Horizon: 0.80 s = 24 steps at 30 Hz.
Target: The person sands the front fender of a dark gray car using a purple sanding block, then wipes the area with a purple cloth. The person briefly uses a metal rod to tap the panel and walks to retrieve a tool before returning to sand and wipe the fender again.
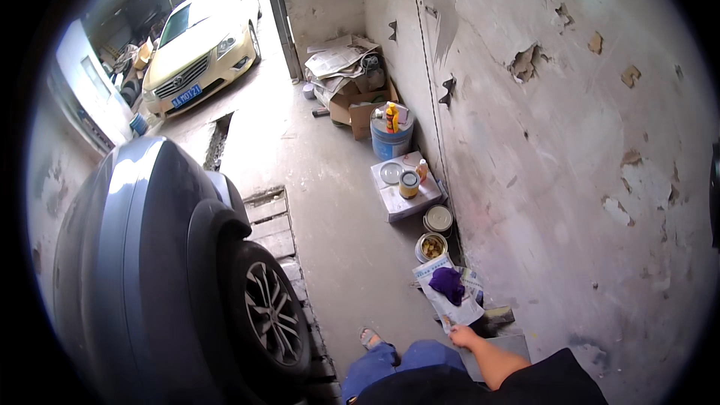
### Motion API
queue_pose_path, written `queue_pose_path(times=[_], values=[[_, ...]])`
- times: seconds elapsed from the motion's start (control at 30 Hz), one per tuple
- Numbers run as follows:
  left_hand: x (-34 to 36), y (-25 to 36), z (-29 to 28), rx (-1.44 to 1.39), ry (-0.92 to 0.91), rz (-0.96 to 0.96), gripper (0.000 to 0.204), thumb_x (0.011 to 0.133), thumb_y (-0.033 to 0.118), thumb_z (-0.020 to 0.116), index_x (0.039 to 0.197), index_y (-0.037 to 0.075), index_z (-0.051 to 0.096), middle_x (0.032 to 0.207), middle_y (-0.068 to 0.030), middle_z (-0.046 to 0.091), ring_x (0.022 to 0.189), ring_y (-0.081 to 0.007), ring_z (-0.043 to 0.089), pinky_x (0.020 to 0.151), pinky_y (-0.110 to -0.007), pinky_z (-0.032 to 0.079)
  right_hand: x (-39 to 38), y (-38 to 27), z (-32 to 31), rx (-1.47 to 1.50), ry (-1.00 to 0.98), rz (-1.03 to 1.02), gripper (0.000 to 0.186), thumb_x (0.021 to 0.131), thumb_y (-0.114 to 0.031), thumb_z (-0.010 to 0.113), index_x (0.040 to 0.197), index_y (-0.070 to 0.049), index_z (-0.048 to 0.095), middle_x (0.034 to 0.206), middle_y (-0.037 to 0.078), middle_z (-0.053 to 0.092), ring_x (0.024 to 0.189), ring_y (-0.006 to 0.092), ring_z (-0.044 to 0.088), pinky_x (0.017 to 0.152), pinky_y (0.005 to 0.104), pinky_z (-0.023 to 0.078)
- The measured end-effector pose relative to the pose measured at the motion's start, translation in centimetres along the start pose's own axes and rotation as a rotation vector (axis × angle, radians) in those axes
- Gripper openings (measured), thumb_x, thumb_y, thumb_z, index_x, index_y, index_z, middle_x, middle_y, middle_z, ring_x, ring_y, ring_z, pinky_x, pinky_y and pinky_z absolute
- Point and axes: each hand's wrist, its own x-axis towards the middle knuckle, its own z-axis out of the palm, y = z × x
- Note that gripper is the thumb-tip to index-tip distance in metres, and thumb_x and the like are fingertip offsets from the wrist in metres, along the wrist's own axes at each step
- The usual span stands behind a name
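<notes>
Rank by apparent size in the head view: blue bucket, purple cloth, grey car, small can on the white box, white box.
1. Grey car
2. White box
3. Blue bucket
4. Purple cloth
5. Small can

Apparent size only; the car's nearness exaggerates its lead.

Purple cloth (448, 285), blue-printed white paper (466, 313), cream car (199, 45).

Black short-sleeved top (551, 382), blue trousers (431, 356), greyish sandal (367, 335)
</notes>
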Motion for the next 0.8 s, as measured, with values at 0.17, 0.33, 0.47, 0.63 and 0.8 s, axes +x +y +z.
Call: queue_pose_path(times=[0.17,0.33,0.47,0.63,0.8], values=[[11.0,1.0,-4.1,-0.687,-0.186,-0.229,0.058,0.090,0.040,0.056,0.131,-0.002,0.051,0.126,-0.0205,0.056,0.117,-0.0371,0.053,0.098,-0.046,0.042,4.9,-17.4,-9.5,0.336,0.015,0.025,0.037,0.085,-0.012,0.058,0.120,-0.001,0.060,0.088,0.012,0.068,0.067,0.0181,0.065,0.053,0.0318,0.051],[21.4,6.0,-17.2,-0.741,-0.015,-0.223,0.054,0.093,0.041,0.054,0.127,-0.001,0.055,0.126,-0.0235,0.058,0.117,-0.0393,0.054,0.098,-0.040,0.043,18.9,-26.2,-21.0,0.796,0.052,0.033,0.037,0.089,-0.011,0.056,0.125,-0.004,0.054,0.089,0.007,0.065,0.071,0.0142,0.062,0.053,0.0266,0.050],[28.9,5.2,-20.0,-0.753,0.028,-0.458,0.052,0.093,0.038,0.056,0.127,-0.002,0.055,0.114,-0.0244,0.063,0.100,-0.0348,0.062,0.085,-0.039,0.049,35.4,-36.8,-31.6,0.993,0.135,-0.115,0.035,0.089,-0.010,0.056,0.124,-0.002,0.053,0.087,0.007,0.063,0.070,0.0135,0.060,0.052,0.0255,0.048],[39.2,9.2,-27.9,-0.503,0.000,-0.199,0.035,0.095,0.027,0.055,0.116,0.000,0.061,0.093,-0.0124,0.066,0.077,-0.0173,0.060,0.068,-0.031,0.049,59.2,-43.2,-42.9,0.528,0.516,-0.247,0.031,0.087,-0.009,0.057,0.116,0.001,0.058,0.088,0.007,0.066,0.070,0.0142,0.062,0.059,0.0283,0.050],[50.8,19.0,-44.3,-1.164,-0.088,-0.695,0.023,0.096,0.020,0.052,0.100,0.000,0.062,0.085,-0.0073,0.060,0.074,-0.0171,0.051,0.069,-0.031,0.044,72.9,-52.0,-51.6,0.409,0.629,-0.129,0.045,0.082,-0.025,0.066,0.120,-0.002,0.058,0.093,0.012,0.071,0.089,0.0257,0.068,0.083,0.0353,0.051]])
